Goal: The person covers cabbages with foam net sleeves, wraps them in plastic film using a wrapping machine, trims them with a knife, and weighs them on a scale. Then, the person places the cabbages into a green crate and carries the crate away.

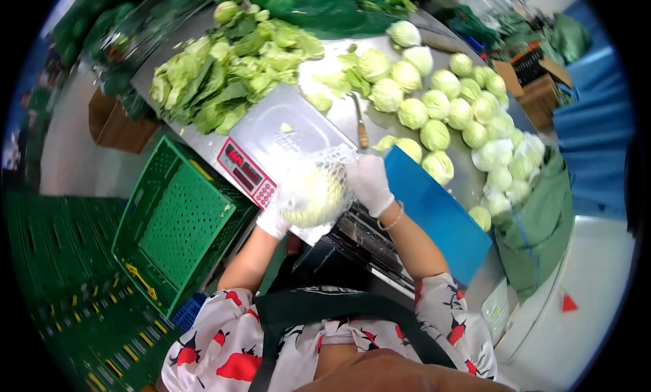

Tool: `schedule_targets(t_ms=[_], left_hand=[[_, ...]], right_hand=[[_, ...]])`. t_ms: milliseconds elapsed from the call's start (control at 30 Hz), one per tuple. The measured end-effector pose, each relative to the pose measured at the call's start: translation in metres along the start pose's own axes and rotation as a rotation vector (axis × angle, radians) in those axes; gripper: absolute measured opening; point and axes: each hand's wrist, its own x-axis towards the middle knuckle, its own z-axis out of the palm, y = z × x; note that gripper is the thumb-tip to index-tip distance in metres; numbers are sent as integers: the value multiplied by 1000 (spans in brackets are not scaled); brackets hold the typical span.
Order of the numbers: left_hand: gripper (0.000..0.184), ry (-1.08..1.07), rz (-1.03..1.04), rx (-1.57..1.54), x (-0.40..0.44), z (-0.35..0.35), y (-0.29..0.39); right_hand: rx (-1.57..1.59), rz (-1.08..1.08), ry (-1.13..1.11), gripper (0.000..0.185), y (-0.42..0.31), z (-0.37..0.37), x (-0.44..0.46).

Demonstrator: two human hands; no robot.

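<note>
The netted cabbage lay between both hands, its long axis unclear. The left hand, fingers mostly hidden, cupped it at eight o'clock; the right hand curled its fingers on the netting at two.

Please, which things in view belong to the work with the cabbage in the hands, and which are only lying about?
Probably in the work:
- netted cabbage, between left hand and right hand
- digital scale
- loose cabbages

Seemingly only lying about:
- wooden-handled knife
- pile of leaves
- open cardboard box
</note>
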Motion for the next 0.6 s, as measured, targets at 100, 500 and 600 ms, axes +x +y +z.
schedule_targets(t_ms=[100, 500, 600], left_hand=[[55, 43, 140, 555, 5, -15, -54], [22, -816, 555, 1837, 176, 37, -174], [28, -538, 110, 1999, 179, 47, -229]], right_hand=[[846, 196, -51, 24, 45, -15, -36], [887, 515, 482, 71, 78, -81, -232], [742, 661, 703, 75, 77, -45, -260]])
